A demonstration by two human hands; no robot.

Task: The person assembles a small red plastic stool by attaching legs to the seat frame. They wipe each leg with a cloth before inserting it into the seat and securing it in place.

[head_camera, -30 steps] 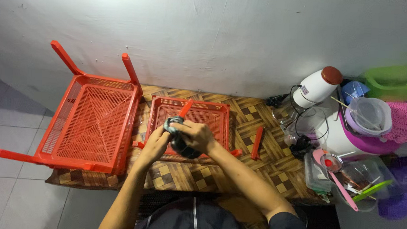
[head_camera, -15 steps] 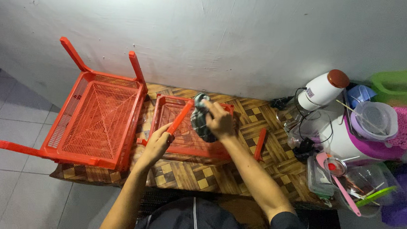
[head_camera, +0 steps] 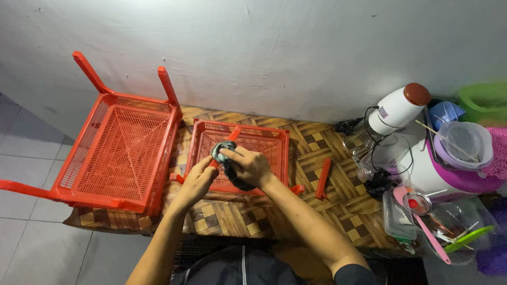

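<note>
Woven mat (head_camera: 319,212) beneath red tray (head_camera: 276,155), white wall (head_camera: 281,45)

- Left hand (head_camera: 196,180) reaches forward, fingers curled in a closed grip;
- Right hand (head_camera: 252,167) just beside it, fingers clenched; both forearms angled inward.

red-orange trays (head_camera: 117,153), brown chequered mat (head_camera: 321,181)

Your dark, soft cloth (head_camera: 233,166) meets glossy red plastic lattice trays (head_camera: 242,153), set on a woven, checkered matt mat (head_camera: 320,192).
</note>
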